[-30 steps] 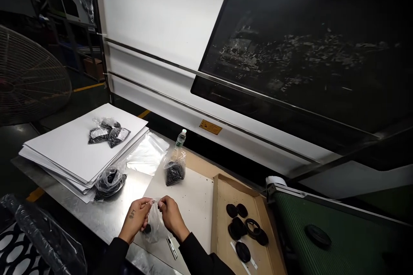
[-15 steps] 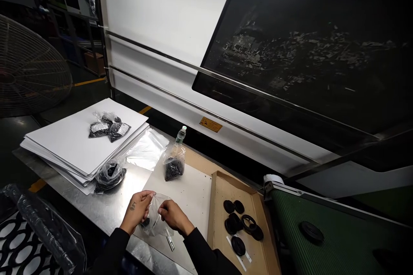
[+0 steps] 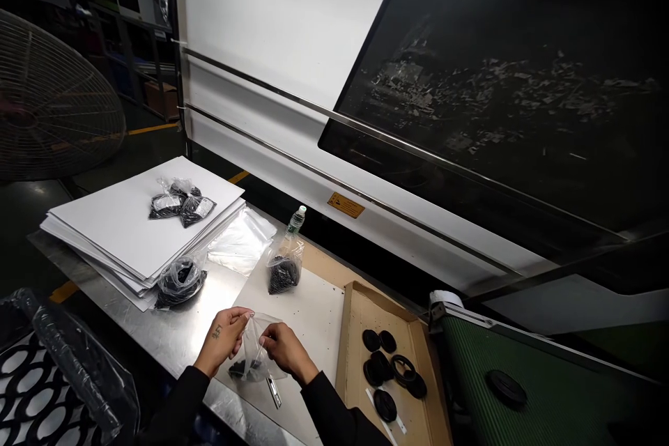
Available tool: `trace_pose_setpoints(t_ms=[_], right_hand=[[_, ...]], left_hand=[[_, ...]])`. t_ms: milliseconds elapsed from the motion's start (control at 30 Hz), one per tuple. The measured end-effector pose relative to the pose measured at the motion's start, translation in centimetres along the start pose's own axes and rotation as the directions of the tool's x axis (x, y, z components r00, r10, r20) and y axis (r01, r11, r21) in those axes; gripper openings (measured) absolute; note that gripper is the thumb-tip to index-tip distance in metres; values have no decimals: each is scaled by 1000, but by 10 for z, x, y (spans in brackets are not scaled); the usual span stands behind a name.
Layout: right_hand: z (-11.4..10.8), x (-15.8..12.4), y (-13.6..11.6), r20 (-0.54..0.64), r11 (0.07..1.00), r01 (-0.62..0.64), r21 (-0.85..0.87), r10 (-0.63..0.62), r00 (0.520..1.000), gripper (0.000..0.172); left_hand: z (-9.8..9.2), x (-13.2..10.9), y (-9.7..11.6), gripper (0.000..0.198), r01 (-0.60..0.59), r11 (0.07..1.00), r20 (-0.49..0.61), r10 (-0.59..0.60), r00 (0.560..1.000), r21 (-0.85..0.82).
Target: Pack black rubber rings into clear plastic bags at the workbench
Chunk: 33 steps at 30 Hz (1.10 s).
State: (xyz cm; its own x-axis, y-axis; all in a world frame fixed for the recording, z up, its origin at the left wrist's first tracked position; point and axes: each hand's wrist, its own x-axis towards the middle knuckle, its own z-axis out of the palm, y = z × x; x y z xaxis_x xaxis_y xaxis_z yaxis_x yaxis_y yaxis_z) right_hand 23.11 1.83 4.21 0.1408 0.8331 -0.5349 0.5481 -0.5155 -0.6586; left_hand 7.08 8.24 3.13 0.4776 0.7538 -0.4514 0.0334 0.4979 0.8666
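A clear plastic bag (image 3: pixel 257 348) with small black pieces at its bottom hangs between my hands, low over the table's front. My left hand (image 3: pixel 226 338) pinches the bag's upper left edge, and my right hand (image 3: pixel 285 350) is closed on its right side. Just below the bag, a small metallic strip-like tool (image 3: pixel 274 392) lies on the pale board (image 3: pixel 313 320). Farther back stands another clear bag of black pieces (image 3: pixel 284 273). An open bag with black contents (image 3: pixel 181 282) sits to the left on the metal table.
Small labelled bags (image 3: pixel 184 202) lie on a stack of white sheets (image 3: pixel 141 223). Behind the standing bag is a water bottle (image 3: pixel 296 220). A cardboard tray (image 3: pixel 360 390) holds round black parts, beside a green conveyor belt (image 3: pixel 486 341) carrying a black disc (image 3: pixel 506 388).
The black pieces in the held bag show more plainly now, spread along its bottom. Both hands keep their hold. The whole view has shifted slightly.
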Motion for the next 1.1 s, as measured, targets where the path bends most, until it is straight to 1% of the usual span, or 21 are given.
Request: trace_pose_setpoints(t_ms=[267,367,500,600,667,800,933,1100], right_hand=[[-1,-3,5,57,1000,11,-20,-10,998,20],[-2,-6,4,56,1000,3,-21,-2,998,22],[-2,-9,1,23,999,-33,-10,33,999,28],[-2,-10,0,73,996,-79,40,76,994,26],[-2,-12,-1,97,993,-94,76,87,992,27],[0,-13,2,30,988,-72,134,68,997,17],[5,-11,6,-2,978,-61,201,62,998,23],[12,-4,7,1,957,-96,273,100,995,30]], left_hand=[[2,1,-2,51,-2,1000,8,2,1000,2],[3,1,-2,50,0,1000,4,0,1000,6],[5,-1,-1,49,2,1000,6,-2,1000,11],[7,-5,0,48,4,1000,10,-4,1000,16],[8,-7,1,48,6,1000,10,-6,1000,17],[9,-9,2,49,1,1000,14,-1,1000,18],[8,-10,1,48,-3,1000,17,2,1000,17],[7,-9,0,45,-5,1000,10,5,1000,23]])
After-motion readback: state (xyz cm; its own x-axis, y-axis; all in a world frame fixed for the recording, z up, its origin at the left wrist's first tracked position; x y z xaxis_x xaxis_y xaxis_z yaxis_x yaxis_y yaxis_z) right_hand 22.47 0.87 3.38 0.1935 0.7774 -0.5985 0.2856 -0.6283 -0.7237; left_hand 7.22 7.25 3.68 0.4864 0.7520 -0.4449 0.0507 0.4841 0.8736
